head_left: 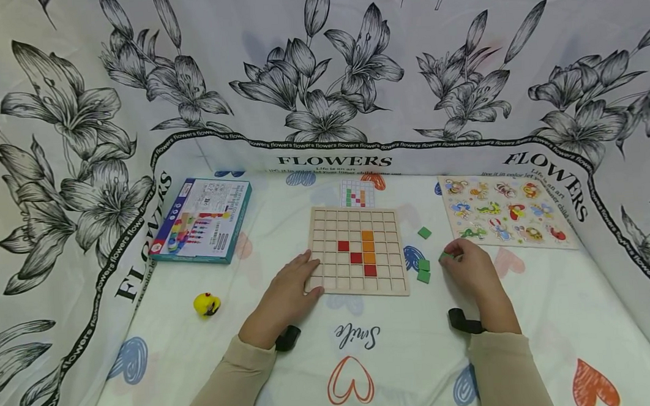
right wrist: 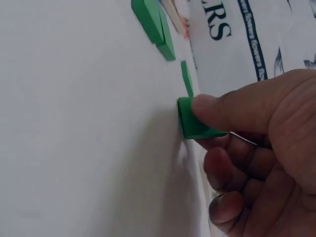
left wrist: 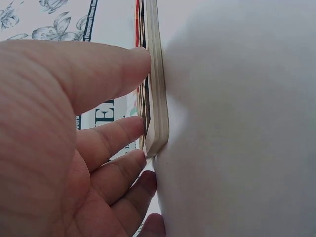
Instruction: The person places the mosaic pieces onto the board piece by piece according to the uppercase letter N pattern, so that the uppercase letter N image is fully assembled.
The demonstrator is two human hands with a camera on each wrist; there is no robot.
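A wooden grid board lies at the middle of the table. A diagonal of red tiles and a column of orange tiles fill some of its squares. At the board's near left corner rests my left hand, its thumb along the near edge and its fingers loosely extended. My right hand pinches a green square tile between thumb and fingers, right of the board. Close by lie loose green tiles, two of them together and one farther back.
Behind the board lies a small pattern card with coloured squares. A boxed game is at the back left, with a yellow toy duck nearer. An insect picture board lies at the back right, beyond my right hand.
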